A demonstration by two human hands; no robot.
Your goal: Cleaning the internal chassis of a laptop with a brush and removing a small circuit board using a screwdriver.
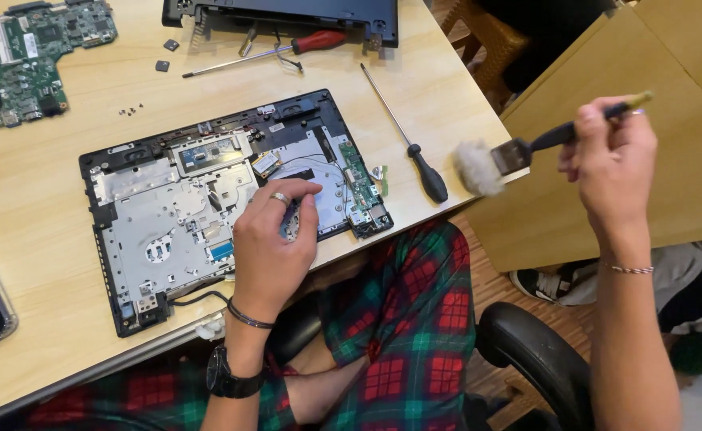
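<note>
— Head view: the left hand presses its fingers on the opened laptop chassis near the surface's front edge; could it slip off?

— Possibly. The right hand grips a brush beyond the edge, so dust may fall.

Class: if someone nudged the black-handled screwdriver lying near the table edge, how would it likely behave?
The black-handled screwdriver would probably roll, given its round handle and thin shaft. It looks stiff and light. Lying near the table edge, it might drop off.

R hand w/ brush, laptop chassis
</note>
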